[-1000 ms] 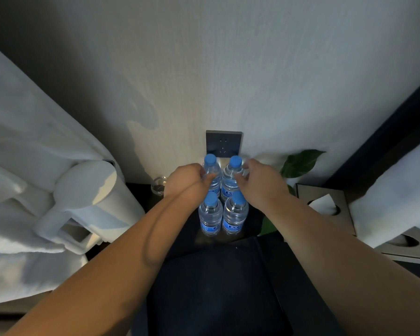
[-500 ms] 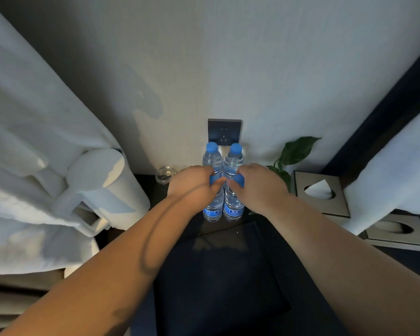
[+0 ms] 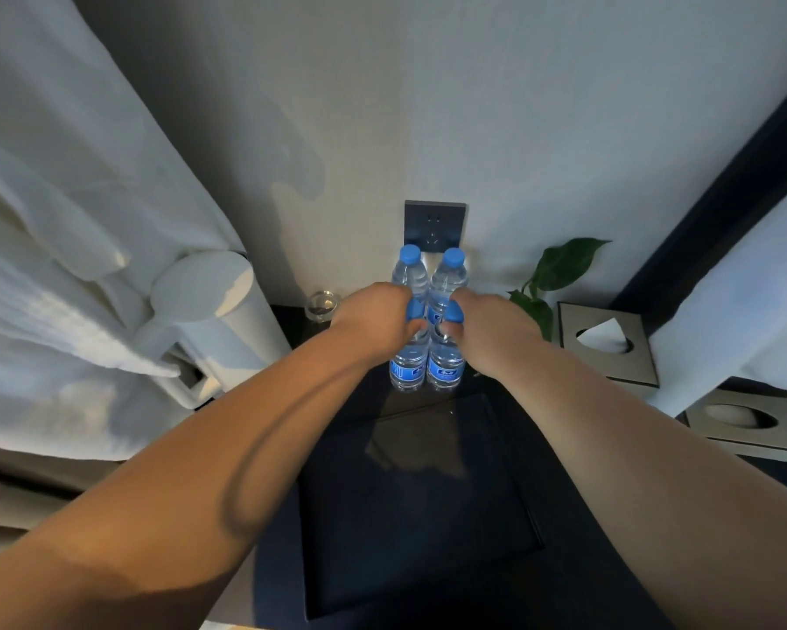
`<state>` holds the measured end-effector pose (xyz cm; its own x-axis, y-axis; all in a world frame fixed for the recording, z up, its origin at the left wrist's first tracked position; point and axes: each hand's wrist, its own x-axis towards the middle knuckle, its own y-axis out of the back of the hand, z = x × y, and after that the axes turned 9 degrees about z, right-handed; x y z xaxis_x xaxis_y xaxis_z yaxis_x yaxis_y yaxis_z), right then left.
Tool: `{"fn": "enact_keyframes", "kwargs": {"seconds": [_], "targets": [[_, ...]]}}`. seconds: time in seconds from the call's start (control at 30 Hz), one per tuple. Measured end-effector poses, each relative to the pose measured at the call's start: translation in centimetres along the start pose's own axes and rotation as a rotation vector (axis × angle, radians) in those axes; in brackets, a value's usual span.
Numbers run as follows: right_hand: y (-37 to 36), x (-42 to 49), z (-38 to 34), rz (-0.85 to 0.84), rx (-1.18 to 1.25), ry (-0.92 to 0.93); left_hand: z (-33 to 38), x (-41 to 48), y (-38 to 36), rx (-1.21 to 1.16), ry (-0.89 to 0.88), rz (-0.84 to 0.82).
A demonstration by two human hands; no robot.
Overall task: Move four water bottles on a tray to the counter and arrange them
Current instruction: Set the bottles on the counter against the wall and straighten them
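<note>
step: squaring the front 2 bottles | left hand (image 3: 375,318) grips front-left bottle (image 3: 408,356), right hand (image 3: 491,325) grips front-right bottle (image 3: 446,359), both on counter below wall socket (image 3: 434,225), touching back pair | tip: nudge low, keep upright, labels forward

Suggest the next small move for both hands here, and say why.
Probably let go and draw back: the left hand and right hand grip the front bottles, which stand upright, snug against the back pair, off the dark tray.
</note>
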<state>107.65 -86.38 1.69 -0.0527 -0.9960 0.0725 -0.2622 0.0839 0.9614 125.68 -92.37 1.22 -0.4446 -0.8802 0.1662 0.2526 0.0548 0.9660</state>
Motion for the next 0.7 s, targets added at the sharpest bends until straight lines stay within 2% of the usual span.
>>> {"fn": "enact_keyframes", "kwargs": {"seconds": [0.7], "targets": [[-0.2,2.4,-0.3,0.027,0.036,-0.014,-1.2,2.4,0.4,-0.011,0.054,-0.036]]}}
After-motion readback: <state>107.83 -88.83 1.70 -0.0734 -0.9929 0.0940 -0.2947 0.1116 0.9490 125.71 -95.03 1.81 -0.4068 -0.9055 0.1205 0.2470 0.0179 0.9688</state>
